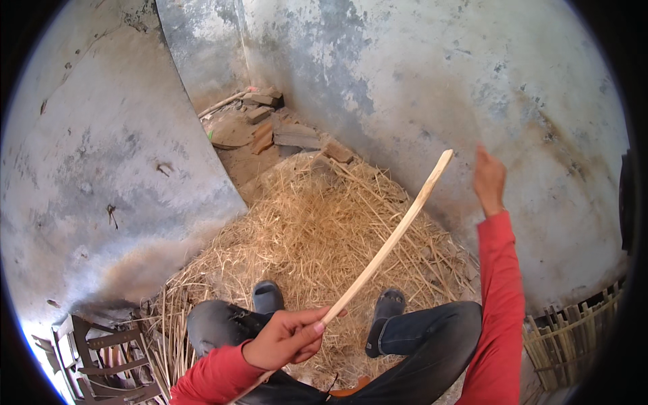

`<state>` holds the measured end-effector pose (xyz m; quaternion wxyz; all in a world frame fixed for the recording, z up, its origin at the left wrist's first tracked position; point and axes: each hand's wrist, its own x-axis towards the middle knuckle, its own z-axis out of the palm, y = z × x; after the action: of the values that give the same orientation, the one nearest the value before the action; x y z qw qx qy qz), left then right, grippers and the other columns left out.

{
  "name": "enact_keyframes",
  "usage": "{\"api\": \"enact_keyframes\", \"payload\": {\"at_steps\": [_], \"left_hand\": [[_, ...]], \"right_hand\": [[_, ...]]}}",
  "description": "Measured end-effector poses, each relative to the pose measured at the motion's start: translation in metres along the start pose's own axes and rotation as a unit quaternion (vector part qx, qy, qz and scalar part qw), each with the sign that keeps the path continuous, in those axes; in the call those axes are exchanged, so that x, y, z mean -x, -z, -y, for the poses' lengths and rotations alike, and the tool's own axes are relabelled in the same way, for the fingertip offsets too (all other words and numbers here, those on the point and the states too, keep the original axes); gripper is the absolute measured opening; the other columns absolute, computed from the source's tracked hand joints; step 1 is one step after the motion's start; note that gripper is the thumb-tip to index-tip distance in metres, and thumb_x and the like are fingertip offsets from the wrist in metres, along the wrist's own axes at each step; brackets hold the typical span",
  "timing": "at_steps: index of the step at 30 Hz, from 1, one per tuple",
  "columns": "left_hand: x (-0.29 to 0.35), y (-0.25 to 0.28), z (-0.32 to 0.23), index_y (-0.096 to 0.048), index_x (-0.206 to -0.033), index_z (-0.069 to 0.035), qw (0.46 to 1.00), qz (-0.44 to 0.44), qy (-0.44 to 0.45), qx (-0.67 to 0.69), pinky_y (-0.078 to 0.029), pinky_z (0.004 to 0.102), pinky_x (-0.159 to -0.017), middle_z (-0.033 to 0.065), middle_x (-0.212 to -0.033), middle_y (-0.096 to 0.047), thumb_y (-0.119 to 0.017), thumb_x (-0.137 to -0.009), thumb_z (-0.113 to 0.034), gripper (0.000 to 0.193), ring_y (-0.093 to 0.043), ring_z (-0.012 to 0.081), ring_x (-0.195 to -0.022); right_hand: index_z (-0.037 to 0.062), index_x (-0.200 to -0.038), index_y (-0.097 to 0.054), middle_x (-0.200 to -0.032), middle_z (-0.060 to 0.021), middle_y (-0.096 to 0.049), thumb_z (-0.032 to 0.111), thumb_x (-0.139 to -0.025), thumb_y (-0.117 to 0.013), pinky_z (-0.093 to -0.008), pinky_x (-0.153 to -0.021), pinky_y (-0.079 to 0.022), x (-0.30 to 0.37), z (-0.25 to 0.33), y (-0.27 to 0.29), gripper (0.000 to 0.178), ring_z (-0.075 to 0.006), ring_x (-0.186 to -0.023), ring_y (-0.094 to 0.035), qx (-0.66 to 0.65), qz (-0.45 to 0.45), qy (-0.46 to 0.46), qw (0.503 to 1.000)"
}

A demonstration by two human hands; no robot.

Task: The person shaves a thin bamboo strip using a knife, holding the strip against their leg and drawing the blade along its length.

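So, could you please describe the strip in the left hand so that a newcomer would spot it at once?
Start at the big heap of thin, straw-coloured strands in the middle of the view. From the left hand, a long, pale wooden strip slants across it, up to the right. Its broad length sets it apart from the far narrower, tangled strands behind it.

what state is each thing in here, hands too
strip: held, slanting up to the right
left hand: closed around the strip
right hand: raised, apart from the strip; blurred, grip unclear
shavings: loose, heaped on the floor
slippers: on the person's feet
bricks: lying loose near the corner
wall: stained, patchy
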<state>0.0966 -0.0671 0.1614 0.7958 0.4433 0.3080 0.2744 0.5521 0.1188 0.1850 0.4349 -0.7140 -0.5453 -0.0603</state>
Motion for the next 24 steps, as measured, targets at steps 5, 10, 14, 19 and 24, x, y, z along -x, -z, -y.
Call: {"api": "enact_keyframes", "payload": {"at_steps": [5, 10, 14, 19, 24], "left_hand": [[-0.009, 0.015, -0.002, -0.049, -0.149, -0.001, 0.997, -0.064, 0.005, 0.044, -0.026, 0.0245, -0.046, -0.004, -0.061, -0.035, -0.048, -0.11, -0.017, 0.042, -0.03, 0.0063, -0.046], [-0.01, 0.015, 0.0, -0.05, -0.148, -0.002, 0.997, -0.07, 0.016, 0.031, -0.026, 0.0241, -0.047, -0.0044, -0.061, -0.034, -0.049, -0.11, -0.018, 0.042, -0.03, 0.0064, -0.047], [-0.014, 0.012, 0.003, -0.05, -0.148, -0.002, 0.997, -0.075, 0.018, 0.032, -0.027, 0.0238, -0.047, -0.0039, -0.062, -0.035, -0.048, -0.11, -0.018, 0.042, -0.029, 0.0063, -0.047], [-0.017, 0.014, 0.0, -0.05, -0.143, -0.002, 0.993, -0.02, 0.029, 0.109, -0.025, 0.0246, -0.045, -0.0024, -0.063, -0.033, -0.044, -0.111, -0.021, 0.037, -0.027, 0.0071, -0.046], [-0.02, 0.026, 0.006, -0.047, -0.138, -0.006, 0.975, 0.044, 0.053, 0.209, -0.023, 0.0229, -0.043, -0.0024, -0.064, -0.03, -0.039, -0.113, -0.022, 0.031, -0.025, 0.0065, -0.046]], "right_hand": [[0.0032, -0.056, -0.055, -0.051, 0.0006, -0.051, 0.048, -0.108, -0.046, -0.0348, -0.049, -0.026, 0.033, -0.034, -0.002, 0.069, -0.0105, -0.055, -0.034, -0.017, -0.021, -0.01, 1.0], [0.0048, -0.078, -0.067, -0.062, 0.007, -0.05, 0.039, -0.102, -0.063, -0.0233, -0.05, -0.026, 0.067, 0.061, 0.017, 0.042, -0.0024, -0.056, -0.037, -0.475, 0.152, -0.077, 0.864], [0.0023, -0.102, -0.072, -0.07, 0.009, -0.054, 0.031, -0.098, -0.071, -0.0226, -0.052, -0.03, 0.101, 0.134, 0.018, 0.029, -0.0014, -0.059, -0.041, -0.369, 0.292, -0.072, 0.879], [0.0008, -0.095, -0.068, -0.067, 0.0053, -0.051, 0.029, -0.103, -0.064, -0.0255, -0.053, -0.032, 0.131, 0.142, 0.005, 0.03, -0.004, -0.06, -0.041, -0.366, 0.321, -0.075, 0.87], [0.0002, -0.086, -0.061, -0.065, 0.0012, -0.049, 0.031, -0.108, -0.054, -0.0267, -0.054, -0.033, 0.145, 0.14, 0.003, 0.038, -0.0054, -0.06, -0.041, -0.371, 0.308, 0.005, 0.876]]}}
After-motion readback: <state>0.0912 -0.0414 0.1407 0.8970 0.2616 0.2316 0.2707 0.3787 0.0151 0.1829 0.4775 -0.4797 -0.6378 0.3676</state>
